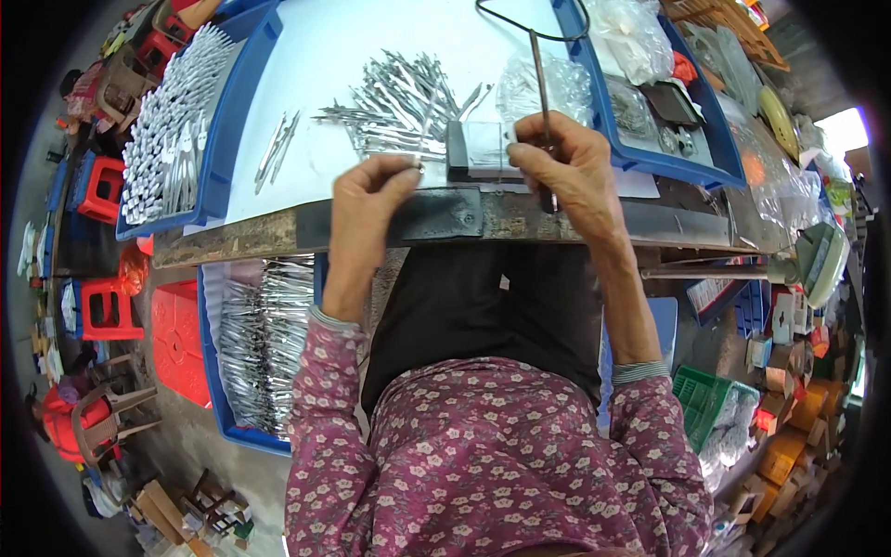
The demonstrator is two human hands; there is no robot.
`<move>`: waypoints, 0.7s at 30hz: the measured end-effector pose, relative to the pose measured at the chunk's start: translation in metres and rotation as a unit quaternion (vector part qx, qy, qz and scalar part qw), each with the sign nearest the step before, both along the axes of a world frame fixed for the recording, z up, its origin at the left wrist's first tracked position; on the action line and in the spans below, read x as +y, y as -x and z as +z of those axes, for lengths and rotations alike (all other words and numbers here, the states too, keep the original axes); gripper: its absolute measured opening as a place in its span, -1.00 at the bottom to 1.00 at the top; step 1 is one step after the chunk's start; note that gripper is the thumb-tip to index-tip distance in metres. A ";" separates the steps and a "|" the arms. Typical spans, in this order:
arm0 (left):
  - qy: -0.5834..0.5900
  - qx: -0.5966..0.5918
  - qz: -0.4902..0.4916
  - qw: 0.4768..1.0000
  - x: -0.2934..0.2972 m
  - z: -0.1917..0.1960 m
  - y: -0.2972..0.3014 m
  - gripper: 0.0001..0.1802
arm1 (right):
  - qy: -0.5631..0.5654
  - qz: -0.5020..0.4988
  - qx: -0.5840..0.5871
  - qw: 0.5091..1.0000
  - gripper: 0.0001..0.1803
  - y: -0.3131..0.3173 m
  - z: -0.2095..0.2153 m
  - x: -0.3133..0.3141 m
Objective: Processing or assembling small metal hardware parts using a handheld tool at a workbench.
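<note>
Bench edge (278, 232) runs just under your hands, white top (325, 56) free ahead. Metal pile (399, 102) lies beyond the block (483, 153). Your right hand (566, 172) grips a rod (541, 84); your left hand (371, 200) pinches a small pin (419, 167).

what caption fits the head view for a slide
Left hand pinches a small metal piece while right hand grips a thin rod tool beside loose metal parts.
</note>
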State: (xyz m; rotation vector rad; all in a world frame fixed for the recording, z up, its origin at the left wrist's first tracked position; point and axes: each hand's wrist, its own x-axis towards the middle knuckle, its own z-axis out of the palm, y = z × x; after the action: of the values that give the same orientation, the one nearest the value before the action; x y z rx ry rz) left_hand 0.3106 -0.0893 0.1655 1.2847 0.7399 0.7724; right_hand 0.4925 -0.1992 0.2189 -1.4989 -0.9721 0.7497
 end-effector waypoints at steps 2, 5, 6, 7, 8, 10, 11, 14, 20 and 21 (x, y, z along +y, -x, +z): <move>0.073 -0.052 -0.039 0.995 -0.016 -0.007 -0.012 -0.84 | -0.020 -0.016 -0.005 1.000 -0.82 0.010 -0.001 -0.003; 0.152 -0.102 -0.070 0.981 -0.039 -0.009 -0.028 -0.84 | -0.041 -0.018 0.008 0.999 -0.80 0.015 -0.005 -0.012; 0.154 -0.102 -0.077 0.980 -0.045 -0.008 -0.032 -0.84 | -0.041 -0.025 -0.014 0.999 -0.79 0.015 -0.009 -0.015; 0.161 -0.112 -0.091 0.976 -0.050 -0.008 -0.035 -0.84 | -0.040 -0.031 -0.015 0.999 -0.79 0.015 -0.012 -0.018; 0.168 -0.121 -0.103 0.973 -0.054 -0.008 -0.036 -0.85 | -0.041 -0.041 -0.027 0.998 -0.79 0.016 -0.015 -0.020; 0.174 -0.124 -0.117 0.970 -0.059 -0.011 -0.039 -0.86 | -0.045 -0.058 -0.062 0.995 -0.78 0.017 -0.019 -0.024; 0.182 -0.121 -0.111 0.970 -0.062 -0.011 -0.041 -0.87 | -0.045 -0.059 -0.061 0.995 -0.78 0.018 -0.021 -0.025; 0.187 -0.115 -0.102 0.970 -0.067 -0.012 -0.043 -0.87 | -0.063 -0.096 -0.095 0.989 -0.79 0.020 -0.028 -0.026; 0.171 -0.121 -0.093 0.973 -0.071 -0.016 -0.046 -0.85 | -0.076 -0.117 -0.154 0.978 -0.78 0.017 -0.038 -0.027; 0.165 -0.117 -0.089 0.975 -0.071 -0.016 -0.046 -0.85 | -0.074 -0.121 -0.154 0.978 -0.78 0.017 -0.039 -0.027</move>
State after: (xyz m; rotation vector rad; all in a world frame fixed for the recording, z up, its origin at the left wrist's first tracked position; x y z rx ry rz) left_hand 0.3567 -0.1606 0.1493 0.9255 0.5279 0.6127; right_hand 0.4754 -0.2266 0.1801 -1.5935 -1.0255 0.2669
